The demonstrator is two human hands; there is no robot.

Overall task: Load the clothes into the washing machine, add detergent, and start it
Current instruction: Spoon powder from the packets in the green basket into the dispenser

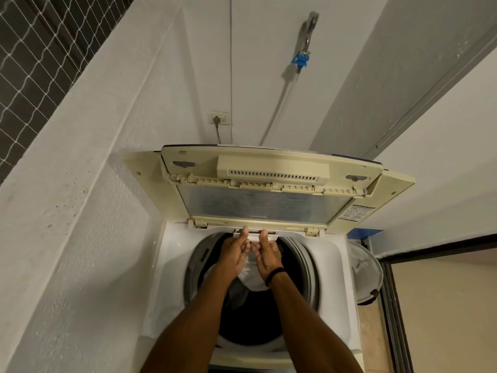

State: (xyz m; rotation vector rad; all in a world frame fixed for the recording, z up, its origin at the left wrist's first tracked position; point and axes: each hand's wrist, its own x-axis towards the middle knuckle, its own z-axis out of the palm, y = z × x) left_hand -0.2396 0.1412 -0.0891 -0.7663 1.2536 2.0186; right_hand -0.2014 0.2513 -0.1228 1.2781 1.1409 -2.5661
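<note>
head view: left hand (235, 253) and right hand (269, 255) pinch the detergent drawer (254, 235), thumbs on top, at the washing machine (172, 254) rear rim.

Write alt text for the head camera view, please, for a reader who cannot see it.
The left hand and right hand reach over a top-loading washing machine and grip a small white drawer at the tub's rear rim, thumbs on top. White clothes lie in the drum; the lid stands raised, and a laundry basket sits to the right.
</note>
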